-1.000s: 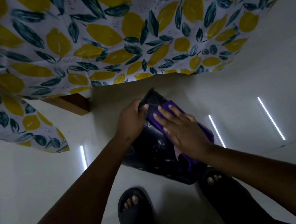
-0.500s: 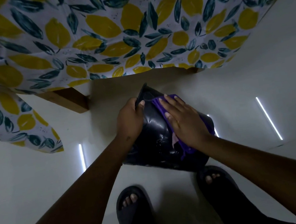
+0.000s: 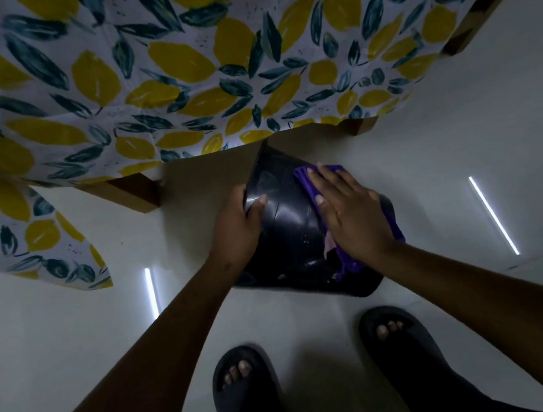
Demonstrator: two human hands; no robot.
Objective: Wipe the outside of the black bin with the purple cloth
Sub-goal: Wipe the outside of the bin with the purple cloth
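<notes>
The glossy black bin [image 3: 286, 224] lies tipped on the pale floor in the middle of the head view, its far end under the table's edge. My left hand [image 3: 238, 227] grips the bin's left rim, thumb on top. My right hand [image 3: 346, 209] lies flat on the purple cloth [image 3: 304, 175], pressing it against the bin's upper right side. More of the cloth hangs out below my right wrist. Most of the cloth is hidden under the palm.
A table with a lemon-and-leaf patterned tablecloth [image 3: 175, 63] overhangs the far side, with a wooden leg [image 3: 130, 193] at the left. My two feet in dark sandals [image 3: 245, 382] stand just behind the bin. Light strips reflect on the shiny floor [image 3: 492, 214].
My right hand has slid the purple cloth up along the bin toward its far end. The bin has tilted a little, and my left hand has kept its hold on the rim.
</notes>
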